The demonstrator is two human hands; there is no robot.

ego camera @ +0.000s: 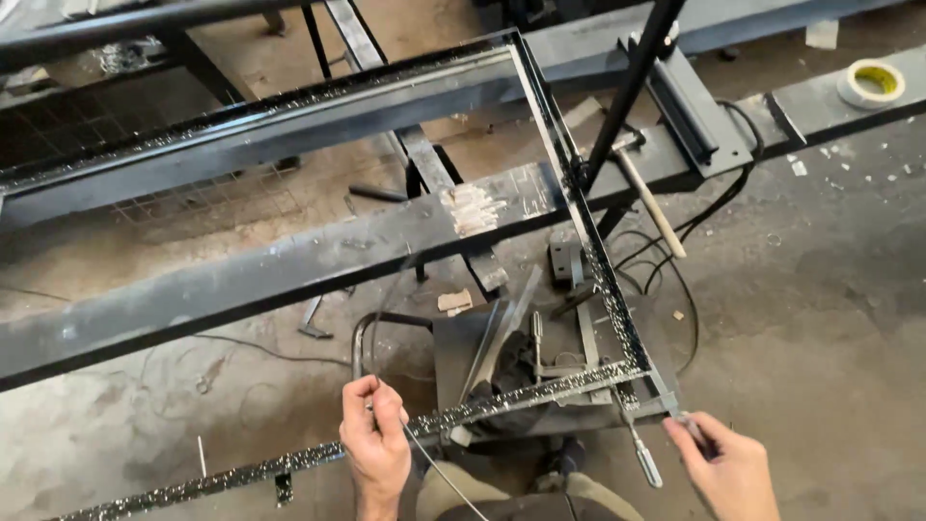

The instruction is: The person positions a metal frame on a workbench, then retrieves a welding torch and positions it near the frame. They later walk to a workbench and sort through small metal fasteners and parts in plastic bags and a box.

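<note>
left hand (374, 446) closed in a pinch on a thin wire (439, 473), held just against the near rail of the spattered black metal frame (540, 394); wire trailed down toward the lap. right hand (725, 468) curled around a slim tool with a metal tip (691, 425), tip set at the near right corner of the frame, beside a clamp or screwdriver-like handle (644, 461) hanging there. exact tool type too blurred to tell.

frame lay flat across two dark steel beams (289, 265), far rail up near the top of the view, right rail running down past a black stand pole (627, 92). hammer (648, 198) rested on the far beam, well apart from both hands; roll of tape (871, 83) at the far right edge. cables (675, 280) and scrap strips (502, 338) on the floor beneath.

judged best done with the wire kept taut and low against the rail, tip held steady at the corner joint, wrists braced on the frame, knees clear of the trailing wire, cables below left undisturbed.
</note>
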